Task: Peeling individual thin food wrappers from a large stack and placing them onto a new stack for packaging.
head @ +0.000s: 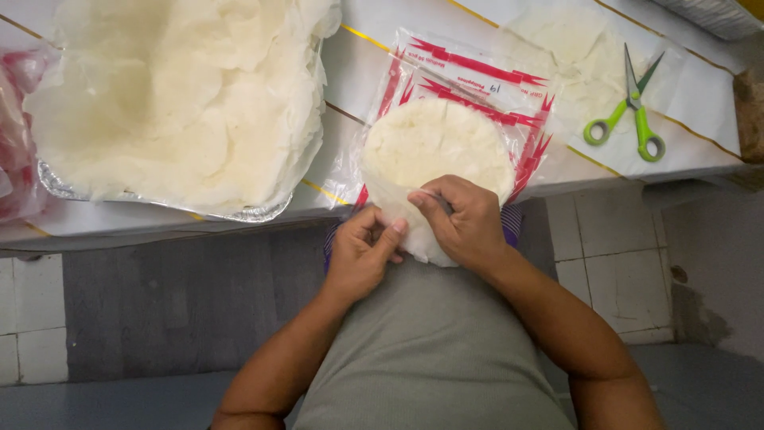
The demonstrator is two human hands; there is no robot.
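At the far left edge of the frame a bit of red-and-clear plastic wrapping (16,135) shows, and beside it, filling the upper left, sits a foil tray (159,205) heaped high with pale, thin round wafers (167,95), a large supply apparently not yet packed. Moving toward the centre, the left hand (362,253) comes up from the lower middle, forearm angled in from the bottom left; its fingers are curled and the thumb presses against the lower edge of a stack of round white wafers (434,143), pinching the thin wrap there. That stack lies in the middle of the frame, at the table's near edge, half inside a clear bag with red print (477,76) which spreads flat beneath and behind it. The work looks to be in its middle: one stack is gathered and partly bagged, but the bag mouth is open and unsealed. The right hand (465,223) lies just right of the left, forearm rising from the lower right, wrist bent inward, fingers closed over the stack's near rim and gripping the plastic. Further right, in the upper right, more loose wafers (573,48) lie on the white table cover (700,95), and green-handled scissors (633,107) rest beside them, untouched and well apart from both hands.
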